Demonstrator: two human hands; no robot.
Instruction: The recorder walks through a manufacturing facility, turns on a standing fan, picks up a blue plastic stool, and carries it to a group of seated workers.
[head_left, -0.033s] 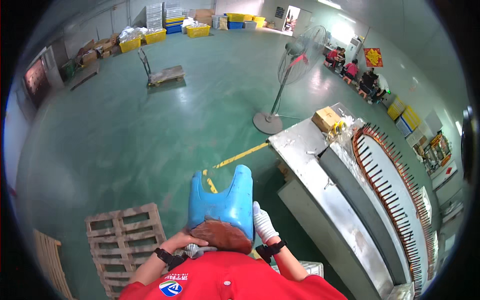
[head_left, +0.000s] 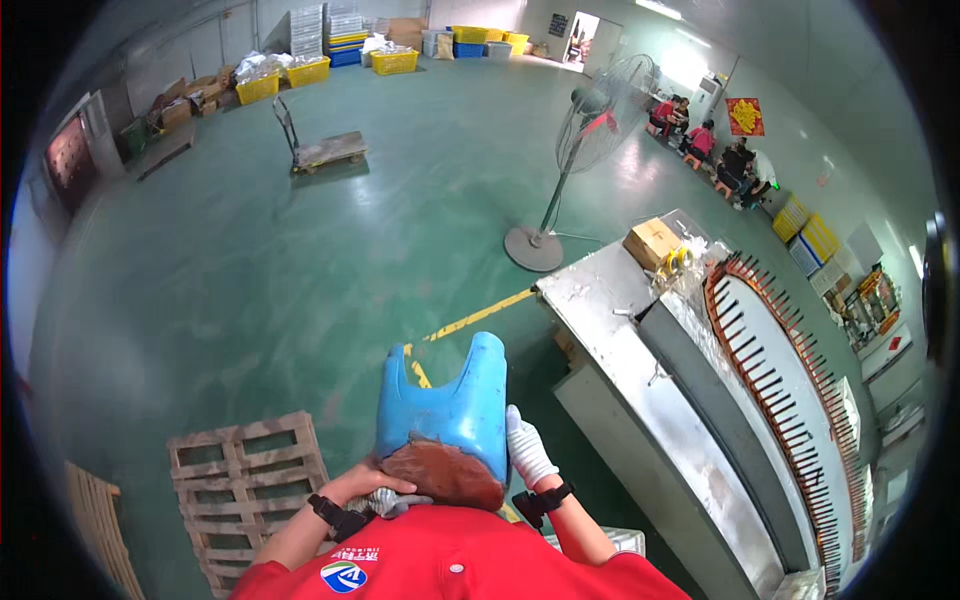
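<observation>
Close against the red-shirted chest, one blue plastic stool (head_left: 448, 410) is held up with its moulded legs pointing away; its shell is smooth and glossy, curved like a saddle, and the near end is a rough, rust-brown patch. One bare left hand (head_left: 375, 485) lies flat with fingers together on the brown edge, a crumpled grey cloth (head_left: 388, 503) bunched under it. One right hand (head_left: 526, 448), in a white knit glove, presses its closed fingers flat against the stool's right side. Both wrists carry a black strap. Just left on the green painted floor lies one wooden pallet (head_left: 245, 485) of rough slats, with part of a second at the left rim. To the right runs a long dull-metal workbench (head_left: 640, 395), beside a curved white part ringed with copper-coloured teeth (head_left: 770, 370). One cardboard box (head_left: 652, 241) sits at the bench's far end. Farther off stand one pedestal fan (head_left: 580, 160) and one flat trolley (head_left: 325, 148); yellow crates (head_left: 392, 60) line the far wall.
</observation>
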